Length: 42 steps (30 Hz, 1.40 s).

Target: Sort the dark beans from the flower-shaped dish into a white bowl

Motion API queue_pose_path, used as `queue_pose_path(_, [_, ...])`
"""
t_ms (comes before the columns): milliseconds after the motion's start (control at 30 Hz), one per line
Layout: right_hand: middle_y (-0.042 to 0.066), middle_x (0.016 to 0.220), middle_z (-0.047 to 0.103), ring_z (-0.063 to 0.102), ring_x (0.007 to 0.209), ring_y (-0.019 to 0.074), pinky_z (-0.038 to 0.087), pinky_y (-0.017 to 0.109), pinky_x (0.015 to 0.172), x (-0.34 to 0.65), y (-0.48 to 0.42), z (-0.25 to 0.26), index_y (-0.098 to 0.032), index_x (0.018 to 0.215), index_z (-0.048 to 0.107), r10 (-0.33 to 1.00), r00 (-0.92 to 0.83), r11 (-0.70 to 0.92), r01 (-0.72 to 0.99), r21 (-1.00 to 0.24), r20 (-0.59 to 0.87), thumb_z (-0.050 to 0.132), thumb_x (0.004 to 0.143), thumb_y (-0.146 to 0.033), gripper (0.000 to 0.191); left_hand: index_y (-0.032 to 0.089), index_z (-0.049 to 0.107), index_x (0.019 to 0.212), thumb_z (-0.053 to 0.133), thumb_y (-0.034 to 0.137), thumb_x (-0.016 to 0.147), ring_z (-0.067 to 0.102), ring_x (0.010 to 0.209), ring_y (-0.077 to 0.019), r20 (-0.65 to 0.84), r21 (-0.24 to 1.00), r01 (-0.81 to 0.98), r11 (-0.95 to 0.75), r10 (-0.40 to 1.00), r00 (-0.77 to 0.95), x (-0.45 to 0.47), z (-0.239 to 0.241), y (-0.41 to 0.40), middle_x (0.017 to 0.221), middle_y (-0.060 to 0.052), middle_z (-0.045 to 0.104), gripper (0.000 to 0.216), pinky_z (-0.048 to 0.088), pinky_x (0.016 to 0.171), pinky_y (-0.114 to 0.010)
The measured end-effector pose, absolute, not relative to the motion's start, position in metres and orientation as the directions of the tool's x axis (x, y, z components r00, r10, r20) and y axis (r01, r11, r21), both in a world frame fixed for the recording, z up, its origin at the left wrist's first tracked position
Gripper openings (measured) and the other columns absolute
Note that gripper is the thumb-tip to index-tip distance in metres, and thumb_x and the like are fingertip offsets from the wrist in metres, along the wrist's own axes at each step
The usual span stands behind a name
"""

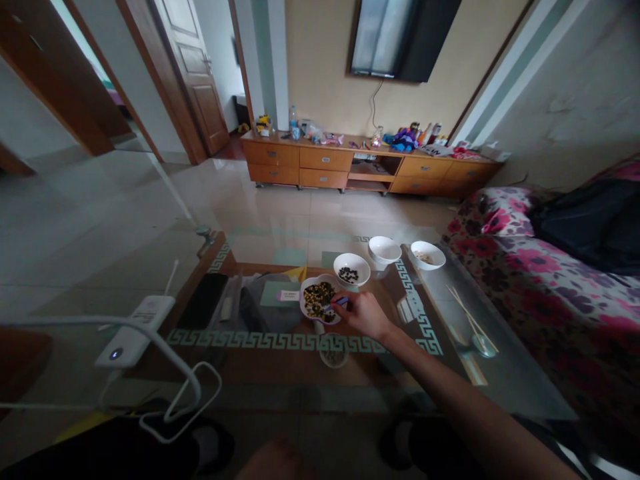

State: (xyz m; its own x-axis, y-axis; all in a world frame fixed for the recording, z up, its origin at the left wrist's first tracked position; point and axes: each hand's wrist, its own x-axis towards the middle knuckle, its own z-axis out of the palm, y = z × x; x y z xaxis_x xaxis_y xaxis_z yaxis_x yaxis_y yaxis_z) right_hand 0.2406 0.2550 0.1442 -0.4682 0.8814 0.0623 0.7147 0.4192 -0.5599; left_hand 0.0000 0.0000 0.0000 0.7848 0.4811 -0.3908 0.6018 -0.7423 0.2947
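Sorting by size, biggest thing first, smallest last:
glass table [500, 380]: lying across the near middle of the scene, see-through, with a shelf showing underneath; everything below is sitting on it.
right hand [364, 313]: reaching out from the near right, hovering at the right edge of the flower-shaped dish; fingers are pinching together on a small purple tool.
left hand: not showing anywhere, so its fingers cannot be told.
flower-shaped dish [306, 305]: sitting mid-table, just left of the hand, holding mixed yellow and dark beans.
bowl with dark beans [352, 269]: standing just beyond the dish on its far right, almost touching it.
empty white bowl [385, 249]: standing farther right and farther back.
third bowl [428, 255]: sitting at the far right, something pale inside, too small to tell.
power bank [134, 331]: lying near left with a white cable looping toward the viewer.
chopsticks [470, 319]: lying right of the hand, well apart from it.
purple tool [340, 302]: sitting between fingertips, its tip pointing into the bean mix; the tip itself is too small to read.
doing it well, as a judgement: keeping the pinch firm but light, taking one bean at a time from the dish edge, lifting straight up before moving to the near bowl, keeping the wrist low so beans are not scattering on glass.
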Motion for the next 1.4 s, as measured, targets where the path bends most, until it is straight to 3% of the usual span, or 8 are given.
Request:
queue_pose_path(233, [0.006,0.087,0.085,0.078,0.07,0.0203,0.056,0.029,0.067,0.24,0.254,0.139,-0.021,0.108,0.083,0.878,-0.473,0.414,0.681,-0.604,0.068,0.072,0.099,-0.03,0.017,0.016,0.075,0.124,0.069,0.02,0.101,0.076,0.099,-0.0354,-0.5,0.279,0.712,-0.644,0.536,0.68,0.006,0.042,0.019,0.103,-0.016,0.077,0.024,0.062,0.096,-0.05])
queue_pose_path(433, [0.006,0.088,0.085,0.078,0.07,0.0199,0.058,0.029,0.068,0.24,0.255,0.137,-0.022,0.108,0.083,0.876,-0.474,0.421,0.659,-0.624,0.09,0.072,0.099,-0.028,0.015,0.014,0.077,0.117,0.069,0.016,0.1,0.077,0.096,-0.0365,-0.527,0.307,0.72,-0.622,0.519,0.673,0.008,0.028,0.008,0.099,-0.017,0.077,0.019,0.063,0.089,-0.05])
queue_pose_path(767, [0.007,0.103,0.086,0.081,0.085,0.0218,0.063,0.033,0.082,0.24,0.256,0.139,-0.02,0.107,0.083,0.841,-0.533,0.477,0.645,-0.597,0.096,0.07,0.103,-0.02,0.014,0.013,0.077,0.123,0.066,0.01,0.097,0.075,0.105,-0.0365,-0.602,0.274,0.778,-0.565,0.531,0.597,0.008,0.032,0.006,0.106,-0.021,0.076,0.028,0.059,0.097,-0.05])
queue_pose_path(1033, [0.009,0.122,0.083,0.08,0.107,0.0262,0.063,0.041,0.099,0.248,0.256,0.158,-0.024,0.118,0.083,0.71,-0.704,0.633,0.641,-0.434,-0.004,0.068,0.104,-0.02,0.021,0.011,0.078,0.122,0.068,0.01,0.096,0.074,0.107,-0.0404,-0.631,0.302,0.794,-0.528,0.513,0.581,0.014,0.043,0.011,0.109,-0.024,0.076,0.028,0.059,0.099,-0.055])
queue_pose_path(1300, [0.012,0.115,0.081,0.078,0.098,0.0266,0.062,0.038,0.085,0.241,0.247,0.16,-0.02,0.117,0.08,0.732,-0.681,0.647,0.703,-0.295,-0.019,0.064,0.098,-0.017,0.025,0.012,0.077,0.123,0.067,0.009,0.096,0.075,0.107,-0.039,-0.639,0.312,0.776,-0.547,0.484,0.598,0.012,0.045,0.017,0.11,-0.022,0.076,0.029,0.06,0.098,-0.054])
queue_pose_path(1400, [0.012,0.103,0.083,0.078,0.086,0.025,0.059,0.036,0.08,0.243,0.248,0.168,-0.017,0.123,0.075,0.803,-0.595,0.574,0.784,-0.235,-0.023,0.058,0.1,-0.017,0.029,0.01,0.077,0.121,0.066,0.01,0.096,0.075,0.106,-0.0405,-0.654,0.309,0.784,-0.539,0.478,0.586,0.011,0.047,0.02,0.109,-0.024,0.076,0.028,0.059,0.099,-0.056])
